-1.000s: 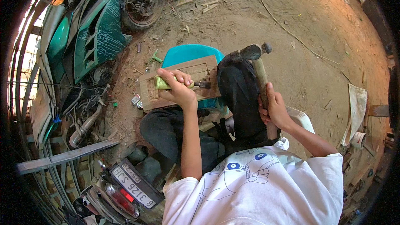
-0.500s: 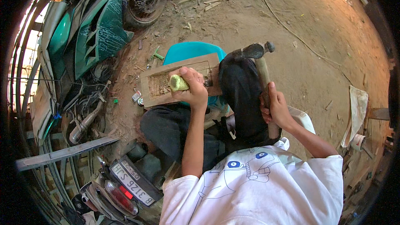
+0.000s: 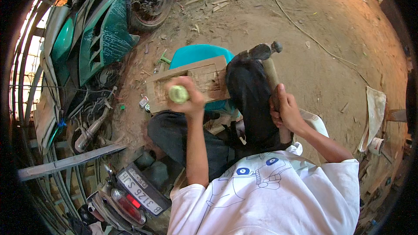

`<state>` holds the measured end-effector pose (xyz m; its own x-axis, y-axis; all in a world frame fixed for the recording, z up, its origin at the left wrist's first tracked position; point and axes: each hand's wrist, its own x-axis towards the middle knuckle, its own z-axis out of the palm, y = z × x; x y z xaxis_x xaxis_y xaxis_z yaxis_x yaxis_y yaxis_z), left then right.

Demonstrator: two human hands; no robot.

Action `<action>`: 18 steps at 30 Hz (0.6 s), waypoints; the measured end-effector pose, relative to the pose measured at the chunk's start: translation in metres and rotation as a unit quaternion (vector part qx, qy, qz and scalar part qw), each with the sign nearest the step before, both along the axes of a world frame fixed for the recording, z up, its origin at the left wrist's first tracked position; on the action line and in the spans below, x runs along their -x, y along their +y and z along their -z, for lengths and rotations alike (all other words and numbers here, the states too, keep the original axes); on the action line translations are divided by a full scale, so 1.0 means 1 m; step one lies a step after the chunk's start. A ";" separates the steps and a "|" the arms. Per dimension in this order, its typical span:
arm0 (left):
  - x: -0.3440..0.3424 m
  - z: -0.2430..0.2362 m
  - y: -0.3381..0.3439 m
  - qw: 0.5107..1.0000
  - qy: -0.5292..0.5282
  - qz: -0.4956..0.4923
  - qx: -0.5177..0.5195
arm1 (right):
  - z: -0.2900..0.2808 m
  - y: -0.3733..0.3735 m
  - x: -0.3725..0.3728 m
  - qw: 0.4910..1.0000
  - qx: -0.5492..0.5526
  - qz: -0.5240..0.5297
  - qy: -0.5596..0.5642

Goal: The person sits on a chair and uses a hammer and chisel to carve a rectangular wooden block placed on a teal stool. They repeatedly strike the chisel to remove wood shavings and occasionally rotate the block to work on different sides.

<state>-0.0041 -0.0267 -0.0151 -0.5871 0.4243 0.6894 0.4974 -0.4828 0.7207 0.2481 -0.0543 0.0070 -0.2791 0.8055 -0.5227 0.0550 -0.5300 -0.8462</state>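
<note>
My left hand point(image 3: 193, 98), slightly blurred, grips a pale yellow-green tool handle point(image 3: 178, 94), seen end-on over the left part of a wooden board point(image 3: 221, 69); its blade is hidden. The board has recessed cuts and wood chips in it and rests tilted on a turquoise plastic stool point(image 3: 191, 53). My right hand point(image 3: 288, 111) is closed round the wooden shaft of a hammer point(image 3: 271, 74), which stands upright with its metal head at the top, beside my dark-trousered knee point(image 3: 244, 82).
A green motorcycle point(image 3: 100, 39) leans along the left, with a metal bar point(image 3: 69, 159) and tail light below it. Wood scraps point(image 3: 220, 6) and a long cable point(image 3: 305, 35) lie on the dirt floor. A pale cloth point(image 3: 372, 113) and white can point(image 3: 375, 146) are at right.
My left hand moved right and turned the handle end-on, then came back left, showing more of the board's right recess. My right hand with the hammer has hardly moved.
</note>
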 end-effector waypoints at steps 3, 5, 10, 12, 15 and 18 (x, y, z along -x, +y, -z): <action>0.029 -0.030 -0.014 0.996 -0.056 0.060 0.043 | -0.001 0.001 0.001 1.000 0.010 -0.010 0.016; 0.032 -0.061 -0.012 0.973 0.030 0.115 0.198 | -0.001 0.002 -0.002 1.000 0.014 -0.004 0.018; 0.025 -0.044 0.000 0.792 0.275 0.192 0.509 | -0.007 0.002 0.001 1.000 0.009 0.002 0.008; 0.013 -0.035 0.001 0.723 0.327 0.172 0.584 | -0.004 0.003 0.002 1.000 0.012 -0.001 0.007; 0.009 -0.032 0.000 0.708 0.339 0.169 0.596 | -0.003 0.003 0.001 1.000 0.016 0.000 0.025; 0.011 -0.019 -0.001 0.751 0.363 0.162 0.528 | -0.002 0.003 0.000 1.000 0.015 0.002 0.027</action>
